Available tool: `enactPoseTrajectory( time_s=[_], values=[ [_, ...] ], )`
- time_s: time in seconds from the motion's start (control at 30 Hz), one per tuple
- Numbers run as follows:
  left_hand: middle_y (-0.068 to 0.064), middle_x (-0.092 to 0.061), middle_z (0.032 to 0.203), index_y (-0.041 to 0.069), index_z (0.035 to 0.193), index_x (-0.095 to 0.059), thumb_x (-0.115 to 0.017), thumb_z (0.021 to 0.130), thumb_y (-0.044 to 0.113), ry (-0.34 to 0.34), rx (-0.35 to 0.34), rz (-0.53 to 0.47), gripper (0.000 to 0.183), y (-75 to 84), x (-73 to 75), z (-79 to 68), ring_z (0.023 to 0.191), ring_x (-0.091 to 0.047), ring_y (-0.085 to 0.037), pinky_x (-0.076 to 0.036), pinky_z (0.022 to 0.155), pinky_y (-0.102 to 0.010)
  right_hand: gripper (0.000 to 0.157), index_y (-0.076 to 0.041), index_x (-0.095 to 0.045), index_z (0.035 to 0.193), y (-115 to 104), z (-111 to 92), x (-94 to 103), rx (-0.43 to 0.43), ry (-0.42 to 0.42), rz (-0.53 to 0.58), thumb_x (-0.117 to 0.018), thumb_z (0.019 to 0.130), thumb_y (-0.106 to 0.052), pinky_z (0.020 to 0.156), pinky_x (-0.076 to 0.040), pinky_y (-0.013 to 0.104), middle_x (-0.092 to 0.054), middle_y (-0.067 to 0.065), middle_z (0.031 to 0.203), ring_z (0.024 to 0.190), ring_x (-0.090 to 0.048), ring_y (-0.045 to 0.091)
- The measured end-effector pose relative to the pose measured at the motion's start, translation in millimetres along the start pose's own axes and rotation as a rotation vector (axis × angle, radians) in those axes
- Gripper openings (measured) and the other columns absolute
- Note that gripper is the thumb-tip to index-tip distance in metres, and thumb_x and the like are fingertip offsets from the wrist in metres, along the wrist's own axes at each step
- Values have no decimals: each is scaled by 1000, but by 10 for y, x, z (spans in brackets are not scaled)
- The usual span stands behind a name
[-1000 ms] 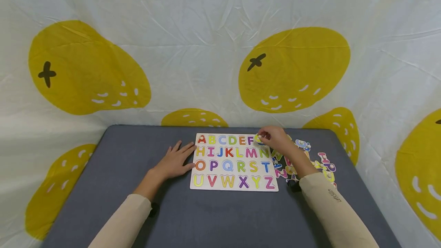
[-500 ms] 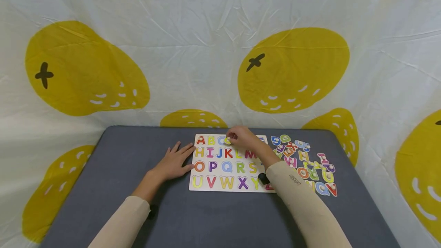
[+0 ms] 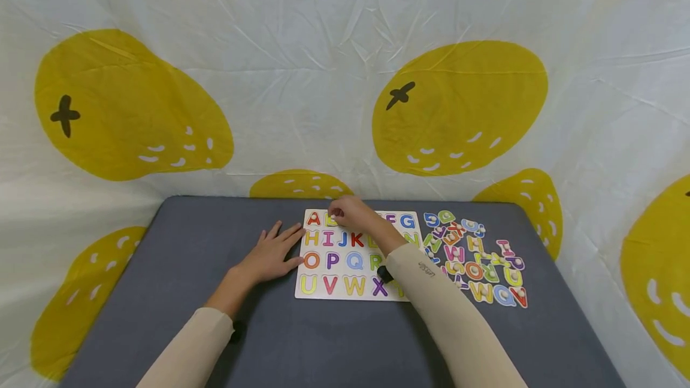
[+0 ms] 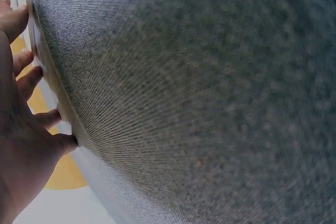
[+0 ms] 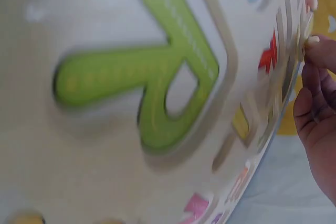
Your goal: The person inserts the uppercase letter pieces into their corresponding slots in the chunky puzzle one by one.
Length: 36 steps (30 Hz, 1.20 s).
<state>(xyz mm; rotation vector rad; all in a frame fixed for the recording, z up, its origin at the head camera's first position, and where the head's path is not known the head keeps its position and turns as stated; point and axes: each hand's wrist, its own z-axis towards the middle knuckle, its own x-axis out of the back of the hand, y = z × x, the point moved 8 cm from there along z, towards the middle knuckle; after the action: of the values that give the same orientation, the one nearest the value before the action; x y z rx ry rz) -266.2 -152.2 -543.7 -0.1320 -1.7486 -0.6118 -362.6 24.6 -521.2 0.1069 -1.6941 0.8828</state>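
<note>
A white alphabet puzzle board [image 3: 342,274] lies on the grey table, with the letters A to Z printed in rows. My right hand [image 3: 354,214] pinches a yellow-green letter piece [image 3: 330,222] by its small white knob [image 5: 313,39], right over the B place in the top row. Most of the piece is hidden by the fingers. Beside it, a red A piece [image 3: 313,218] with a knob sits in the board. My left hand [image 3: 269,258] rests with fingers spread on the table, its fingertips at the board's left edge.
Several loose knobbed letter pieces lie in a pile right of the board, among them an orange O [image 3: 474,270], a blue Q [image 3: 504,296] and a red V [image 3: 519,296]. A white curtain [image 3: 323,106] with yellow fruit prints hangs behind the table [image 3: 323,340].
My right hand has carried the yellow-green letter piece leftward along the top row, from near the G to the B. My left hand has stayed at the board's edge.
</note>
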Motion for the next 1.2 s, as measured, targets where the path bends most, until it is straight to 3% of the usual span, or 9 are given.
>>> enactPoseTrajectory(
  time_s=[0.33, 0.57, 0.83, 1.03, 1.2],
  values=[
    [-7, -33, 169, 18, 163, -35, -58, 102, 51, 26, -16, 2, 73, -12, -8, 8, 155, -19, -52, -19, 115, -79, 14, -12, -79, 107, -60, 40, -61, -16, 48, -14, -69, 98, -10, 85, -56, 32, -70, 5, 100, 90, -62, 17],
    [-9, -36, 167, 16, 162, -38, -58, 101, 52, 49, -36, -11, 73, 6, -2, 4, 153, -21, -54, -19, 114, -80, 9, -11, -78, 103, -27, 56, -80, -72, 78, -3, -71, 98, -12, 85, -55, 33, -70, 5, 98, 90, -62, 18],
    [-7, -32, 169, 18, 163, -35, -57, 102, 52, 12, -8, 2, 74, -1, -23, 30, 156, -17, -52, -17, 116, -79, 13, -8, -76, 108, -24, 27, -59, -97, 79, 13, -71, 97, -9, 89, -56, 36, -70, 8, 103, 94, -64, 21],
    [-8, -33, 169, 17, 163, -35, -58, 101, 52, 9, -11, -7, 75, -1, -33, 28, 155, -17, -52, -18, 115, -79, 24, -6, -72, 123, 87, -105, 104, -139, 66, 119, -67, 100, -12, 87, -54, 35, -70, 6, 105, 93, -61, 18],
    [-9, -32, 169, 16, 163, -35, -58, 101, 52, 17, -15, -25, 75, -21, -20, 11, 156, -16, -52, -17, 115, -80, 25, 0, -71, 123, 137, -273, 341, -98, 116, 151, -67, 100, -7, 87, -54, 37, -70, 9, 103, 92, -61, 21]
  ],
)
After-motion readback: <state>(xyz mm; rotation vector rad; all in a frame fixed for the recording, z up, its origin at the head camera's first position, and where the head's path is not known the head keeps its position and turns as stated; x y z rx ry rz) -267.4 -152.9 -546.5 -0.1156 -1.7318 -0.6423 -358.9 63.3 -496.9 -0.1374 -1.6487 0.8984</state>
